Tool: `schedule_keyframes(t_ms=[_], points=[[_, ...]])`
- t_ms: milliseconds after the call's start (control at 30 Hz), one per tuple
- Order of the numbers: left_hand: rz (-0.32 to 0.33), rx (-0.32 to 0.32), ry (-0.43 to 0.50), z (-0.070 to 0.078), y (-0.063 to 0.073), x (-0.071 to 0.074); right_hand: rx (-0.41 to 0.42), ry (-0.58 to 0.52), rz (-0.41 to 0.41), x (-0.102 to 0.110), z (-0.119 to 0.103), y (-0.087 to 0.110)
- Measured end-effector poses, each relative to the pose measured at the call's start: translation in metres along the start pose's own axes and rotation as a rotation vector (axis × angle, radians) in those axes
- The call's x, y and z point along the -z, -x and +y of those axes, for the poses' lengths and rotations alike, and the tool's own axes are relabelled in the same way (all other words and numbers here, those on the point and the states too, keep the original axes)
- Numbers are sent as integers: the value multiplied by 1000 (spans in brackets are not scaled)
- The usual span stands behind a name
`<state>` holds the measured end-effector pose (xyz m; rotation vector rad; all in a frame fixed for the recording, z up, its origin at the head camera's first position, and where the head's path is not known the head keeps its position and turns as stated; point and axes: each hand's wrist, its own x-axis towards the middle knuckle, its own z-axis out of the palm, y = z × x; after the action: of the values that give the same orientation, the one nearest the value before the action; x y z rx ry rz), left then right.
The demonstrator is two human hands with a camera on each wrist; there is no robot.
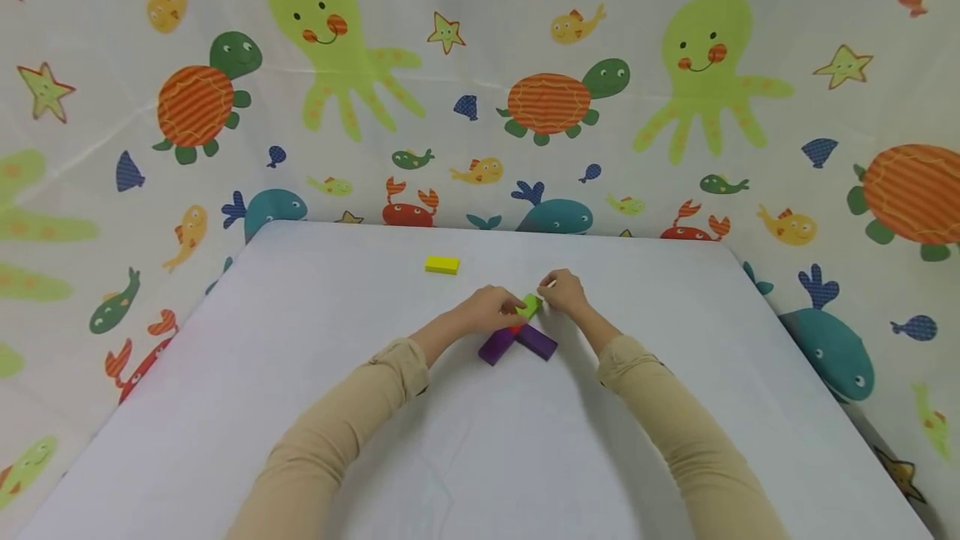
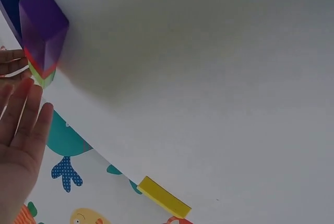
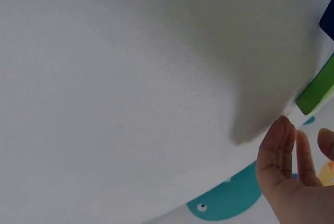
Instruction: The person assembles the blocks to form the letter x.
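Near the middle of the table, my left hand point(image 1: 487, 309) reaches to a light green block point(image 1: 531, 306), its fingertips close against the block's left side. Its fingers point(image 2: 32, 114) look straight in the left wrist view; whether they touch is unclear. My right hand point(image 1: 566, 291) hovers just off the green block's far right end. In the right wrist view its thumb and fingers are apart, with nothing between them. A purple block point(image 1: 497, 346) and a dark purple-blue block point(image 1: 537, 342) spread toward me in a V. A red block point(image 1: 514, 329) shows partly where they meet.
A yellow block point(image 1: 442, 265) lies alone farther back, left of the group. The white table point(image 1: 360, 298) ends at a hanging cloth point(image 1: 465, 57) printed with sea animals, which surrounds it at the back and sides.
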<state>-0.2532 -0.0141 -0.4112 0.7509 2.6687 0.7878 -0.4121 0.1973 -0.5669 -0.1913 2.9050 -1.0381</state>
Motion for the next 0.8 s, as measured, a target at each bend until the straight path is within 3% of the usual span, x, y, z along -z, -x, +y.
schedule_keyframes(t_ms=[100,267,367,500,800], points=[[29,3,-1,-4,0,0,30,1,32,4,-4,7],[80,43,30,-12,1,2,-12,17,-32,50,-78,72],[123,45,22,-17,2,5,-1,33,-43,72,-111,105],[154,9,-18,-23,3,10,60,68,-22,82,-120,123],[219,-18,-49,-41,8,18,170,24,-51,86,-118,133]])
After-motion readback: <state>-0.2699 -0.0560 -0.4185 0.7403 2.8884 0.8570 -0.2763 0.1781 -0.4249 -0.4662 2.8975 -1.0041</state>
